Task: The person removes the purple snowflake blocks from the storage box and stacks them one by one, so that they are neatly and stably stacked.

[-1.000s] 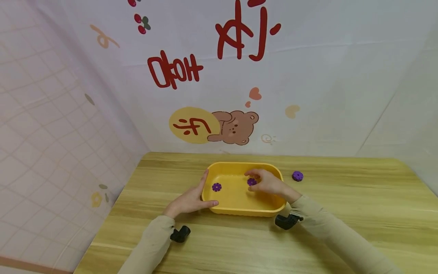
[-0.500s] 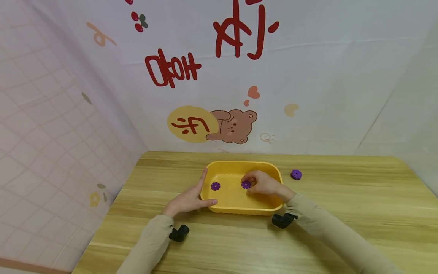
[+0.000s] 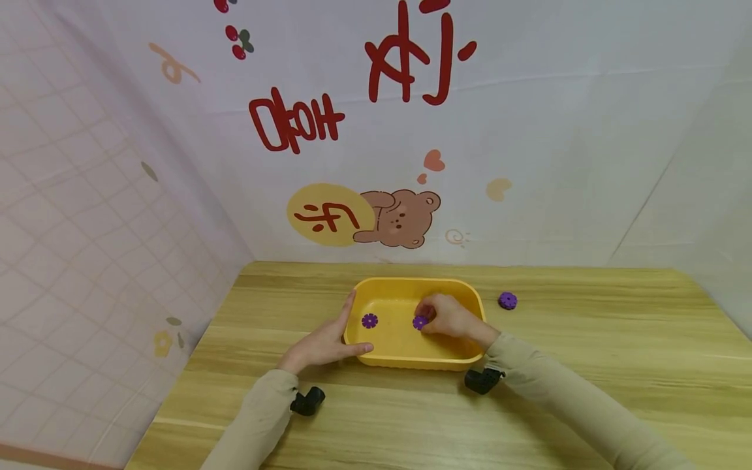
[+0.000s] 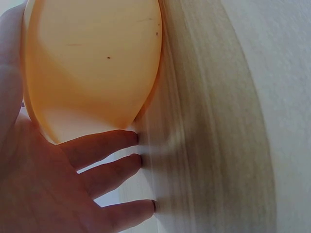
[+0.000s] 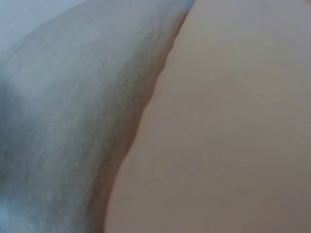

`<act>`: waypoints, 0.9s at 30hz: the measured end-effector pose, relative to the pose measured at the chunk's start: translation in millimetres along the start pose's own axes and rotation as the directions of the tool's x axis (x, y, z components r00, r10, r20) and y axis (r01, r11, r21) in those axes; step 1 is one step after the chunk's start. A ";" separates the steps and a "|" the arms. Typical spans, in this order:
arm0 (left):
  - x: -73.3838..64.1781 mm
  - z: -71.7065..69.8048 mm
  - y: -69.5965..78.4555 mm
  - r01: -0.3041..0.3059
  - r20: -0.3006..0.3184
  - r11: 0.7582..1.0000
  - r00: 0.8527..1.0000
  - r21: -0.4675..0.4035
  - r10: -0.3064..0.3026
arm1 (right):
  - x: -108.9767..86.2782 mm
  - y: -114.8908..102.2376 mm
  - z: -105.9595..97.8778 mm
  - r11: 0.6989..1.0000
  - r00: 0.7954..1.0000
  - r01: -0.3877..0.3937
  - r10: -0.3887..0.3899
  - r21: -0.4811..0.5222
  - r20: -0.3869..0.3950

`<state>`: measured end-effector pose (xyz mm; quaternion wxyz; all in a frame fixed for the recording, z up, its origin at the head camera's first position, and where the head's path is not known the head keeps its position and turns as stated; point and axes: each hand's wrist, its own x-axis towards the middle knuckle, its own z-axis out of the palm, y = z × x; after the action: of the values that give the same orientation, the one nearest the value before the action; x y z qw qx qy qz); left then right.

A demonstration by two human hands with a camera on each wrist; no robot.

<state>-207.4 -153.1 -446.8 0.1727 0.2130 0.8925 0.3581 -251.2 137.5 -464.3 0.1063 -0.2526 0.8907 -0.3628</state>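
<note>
A shallow yellow plastic tray [image 3: 388, 360] stands on the wooden table. My left hand [image 3: 320, 343] spreads around its left end, thumb over the front rim and fingers along the outer side; in the left wrist view the fingers [image 4: 104, 145] look fairly straight. Inside the tray, my right hand [image 3: 452, 316] pinches a purple notched interlocking disc [image 3: 419, 323] between thumb and fingertips, the disc partly covered by them. Another such purple disc [image 3: 369, 320] lies flat at the tray's left. The right wrist view has only blurred skin and cloth.
To the right of the tray, more purple discs [image 3: 508, 300] sit in a small pile on the table [image 3: 587, 339]. A printed white cloth [image 3: 558, 130] hangs behind the table and along its left. Black wrist cameras are strapped at both cuffs.
The right hand has moved slightly left inside the tray and its fingers have closed on the purple disc, which shifted a little left and nearer. The left hand stays at the tray's left end.
</note>
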 end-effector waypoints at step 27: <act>-1.6 -0.2 1.4 0.009 -0.003 1.000 1.000 0.006 -0.009 | -9.0 -9.6 -6.2 0.967 0.974 0.226 -0.228 0.115 0.000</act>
<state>-205.8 -153.0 -445.4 0.1725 0.2089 0.8948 0.3549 -242.2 140.1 -453.1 0.0842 -0.3486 0.8331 -0.4211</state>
